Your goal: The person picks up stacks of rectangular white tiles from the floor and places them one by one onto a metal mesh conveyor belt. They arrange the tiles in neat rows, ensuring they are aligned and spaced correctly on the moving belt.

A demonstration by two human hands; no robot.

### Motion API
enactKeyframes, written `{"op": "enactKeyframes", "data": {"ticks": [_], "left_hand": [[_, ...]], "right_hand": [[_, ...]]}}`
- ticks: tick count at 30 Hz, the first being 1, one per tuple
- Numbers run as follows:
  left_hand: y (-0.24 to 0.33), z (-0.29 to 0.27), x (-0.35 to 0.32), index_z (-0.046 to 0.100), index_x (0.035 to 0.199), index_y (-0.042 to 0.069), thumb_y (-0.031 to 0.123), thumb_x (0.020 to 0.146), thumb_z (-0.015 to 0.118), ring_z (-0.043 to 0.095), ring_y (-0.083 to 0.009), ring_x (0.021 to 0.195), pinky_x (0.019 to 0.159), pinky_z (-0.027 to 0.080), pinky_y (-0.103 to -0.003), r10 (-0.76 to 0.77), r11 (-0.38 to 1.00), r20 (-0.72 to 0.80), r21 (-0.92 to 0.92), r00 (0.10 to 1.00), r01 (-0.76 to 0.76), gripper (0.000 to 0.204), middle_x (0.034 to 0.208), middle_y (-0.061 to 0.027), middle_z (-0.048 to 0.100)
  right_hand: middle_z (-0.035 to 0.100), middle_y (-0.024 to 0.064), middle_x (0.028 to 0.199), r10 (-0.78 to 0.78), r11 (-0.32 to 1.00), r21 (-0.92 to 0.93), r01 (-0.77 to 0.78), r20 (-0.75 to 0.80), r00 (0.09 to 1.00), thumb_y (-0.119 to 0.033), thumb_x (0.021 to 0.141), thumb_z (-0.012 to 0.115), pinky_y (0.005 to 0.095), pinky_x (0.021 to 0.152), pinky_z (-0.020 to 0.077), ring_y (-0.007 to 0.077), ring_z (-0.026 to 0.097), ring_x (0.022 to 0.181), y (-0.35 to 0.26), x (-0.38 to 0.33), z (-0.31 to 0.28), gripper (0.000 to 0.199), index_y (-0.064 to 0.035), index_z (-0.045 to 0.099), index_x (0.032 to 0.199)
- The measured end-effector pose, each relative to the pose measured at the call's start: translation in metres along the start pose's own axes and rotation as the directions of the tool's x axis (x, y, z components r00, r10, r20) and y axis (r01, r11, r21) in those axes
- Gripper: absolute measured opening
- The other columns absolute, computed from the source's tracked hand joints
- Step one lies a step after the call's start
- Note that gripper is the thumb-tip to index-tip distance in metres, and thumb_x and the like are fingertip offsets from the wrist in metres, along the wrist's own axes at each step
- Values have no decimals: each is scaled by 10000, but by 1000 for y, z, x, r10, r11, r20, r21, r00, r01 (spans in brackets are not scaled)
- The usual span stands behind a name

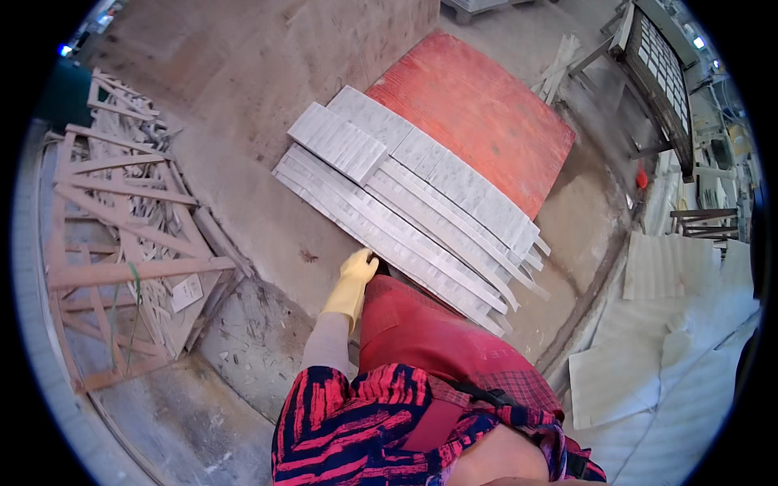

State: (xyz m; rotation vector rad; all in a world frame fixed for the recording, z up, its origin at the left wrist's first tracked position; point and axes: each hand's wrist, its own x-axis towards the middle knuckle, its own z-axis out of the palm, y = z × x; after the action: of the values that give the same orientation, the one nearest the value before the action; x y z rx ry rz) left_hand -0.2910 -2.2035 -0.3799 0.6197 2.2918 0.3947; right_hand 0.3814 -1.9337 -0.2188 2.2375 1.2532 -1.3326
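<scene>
My left hand (pixel 356 269), in a yellow rubber glove, is at the near edge of a stack of long grey-white strips (pixel 389 243). Its fingers are curled, and what they grip, if anything, is hidden. The strips look like marbled stone and lie in slanting rows, their ends uneven at the right. Behind them a row of grey marbled slabs (pixel 454 174) lies along a red board (pixel 478 105). A shorter block of grey strips (pixel 336 144) sits on top at the left end. A red apron (pixel 438 328) covers my front. No part of my right hand shows.
Wooden frames (pixel 138 275) with a heap of scrap strips stand at the left. A large brown panel (pixel 243 73) rises behind the stack. Pale corrugated sheets (pixel 624 364) lie at the right. A dark rack with a gridded top (pixel 660 73) stands at the far right.
</scene>
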Motion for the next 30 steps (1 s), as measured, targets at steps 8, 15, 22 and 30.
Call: {"op": "enactKeyframes", "data": {"ticks": [8, 15, 22, 30], "left_hand": [[102, -114, 192, 557, 1515, 77, 359, 887, 830, 598, -353, 1313, 1150, 444, -525, 303, 938, -165, 227, 939, -262, 741, 1387, -168, 646], [130, -164, 345, 495, 1577, 94, 377, 842, 885, 466, -353, 1473, 1274, 266, -600, 347, 784, -37, 559, 937, -269, 879, 1510, -151, 587], [120, -125, 395, 714, 1348, 42, 231, 854, 813, 512, -373, 1443, 1298, 239, -588, 402, 662, 67, 668, 913, -340, 538, 1386, -220, 682], [119, -85, 361, 727, 1305, 28, 155, 917, 721, 534, -408, 1427, 1267, 300, -580, 539, 501, 260, 665, 801, -553, 409, 1364, -203, 695]], "right_hand": [[716, 149, 1283, 132, 991, 16, -133, 50, 990, -359, 1089, 625, 370, 873, 575, 240, 692, 1075, -120, -156, 85, 568, -29, 552, 1545], [711, 129, 1251, 196, 981, -10, -196, 79, 977, -319, 1115, 612, 351, 835, 576, 217, 685, 1026, -201, -203, 132, 546, -27, 523, 1568], [706, 117, 1292, 190, 982, -30, -188, 180, 965, -293, 1120, 616, 331, 890, 572, 193, 687, 1016, -260, -203, 210, 554, -28, 503, 1593], [704, 118, 1340, 174, 984, -61, -165, 198, 965, -245, 1118, 607, 320, 918, 567, 183, 685, 1042, -264, -201, 230, 509, -42, 531, 1579]]}}
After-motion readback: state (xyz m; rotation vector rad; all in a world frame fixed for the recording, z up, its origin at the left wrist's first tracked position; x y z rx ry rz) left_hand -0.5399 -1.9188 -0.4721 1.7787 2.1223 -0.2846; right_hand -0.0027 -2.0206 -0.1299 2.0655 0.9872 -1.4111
